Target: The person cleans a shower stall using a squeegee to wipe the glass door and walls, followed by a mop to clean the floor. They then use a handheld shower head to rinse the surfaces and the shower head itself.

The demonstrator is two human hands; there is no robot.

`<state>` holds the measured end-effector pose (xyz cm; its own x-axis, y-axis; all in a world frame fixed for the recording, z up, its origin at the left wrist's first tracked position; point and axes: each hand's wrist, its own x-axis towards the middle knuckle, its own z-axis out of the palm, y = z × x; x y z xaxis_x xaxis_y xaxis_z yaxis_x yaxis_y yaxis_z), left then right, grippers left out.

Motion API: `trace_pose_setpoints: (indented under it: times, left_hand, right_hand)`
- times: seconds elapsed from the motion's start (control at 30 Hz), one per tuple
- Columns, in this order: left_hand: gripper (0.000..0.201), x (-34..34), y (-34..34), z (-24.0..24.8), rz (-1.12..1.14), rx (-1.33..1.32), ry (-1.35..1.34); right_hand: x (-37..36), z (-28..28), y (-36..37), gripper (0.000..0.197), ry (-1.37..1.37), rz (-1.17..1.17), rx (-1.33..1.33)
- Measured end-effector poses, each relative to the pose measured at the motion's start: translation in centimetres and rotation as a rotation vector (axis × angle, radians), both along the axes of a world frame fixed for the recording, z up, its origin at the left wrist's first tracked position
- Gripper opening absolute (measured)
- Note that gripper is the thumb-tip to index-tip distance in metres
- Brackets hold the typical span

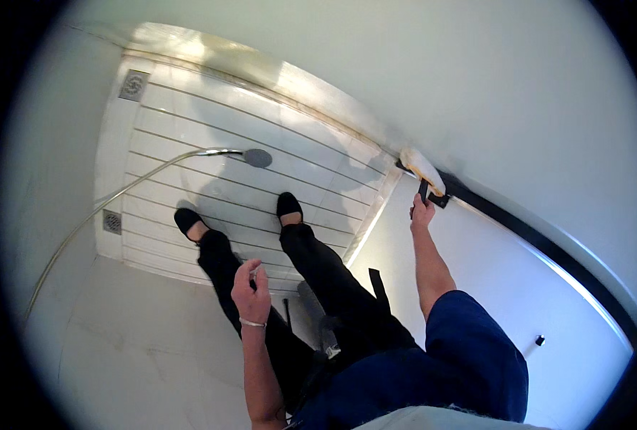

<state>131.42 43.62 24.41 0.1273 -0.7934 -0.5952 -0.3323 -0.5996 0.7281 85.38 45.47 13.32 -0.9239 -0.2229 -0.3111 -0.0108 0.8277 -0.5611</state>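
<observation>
Gripping black-handled fluffy scrubber [423,169], right hand [422,213]

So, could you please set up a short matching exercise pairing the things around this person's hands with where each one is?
Things:
1. window washer pad
2. shower head
3. floor drain
4. left hand

Places:
A. lying on the ribbed shower floor
B. in the shower floor beside the hose
C. held by the right hand against the glass
D. empty, raised above the legs

Pairs: 1-C, 2-A, 3-B, 4-D
</observation>
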Motion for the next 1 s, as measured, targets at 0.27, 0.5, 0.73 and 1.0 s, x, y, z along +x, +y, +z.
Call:
trace_pose_setpoints:
  times: [0.27,0.5,0.73,1.0]
  left_hand:
    - [0.016,-6.9,-1.7,-6.2,-0.346,0.164,0.251]
    - [0.022,-2.9,-3.6,-4.5,-0.409,0.105,0.301]
    - [0.017,-1.2,-4.6,-7.1,-0.34,0.178,0.207]
    - [0.018,6.8,-2.8,-3.6,-0.018,0.142,0.03]
  right_hand:
    - [4.5,-6.9,1.6,0.032,-0.357,-0.135,-0.185]
    - [-2.2,-12.6,-4.6,0.035,-0.374,-0.509,-0.429]
    - [22.5,-14.4,-18.7,0.027,-0.676,-0.244,-0.401]
    - [51.7,17.3,-38.0,0.021,-1.795,-0.275,-0.771]
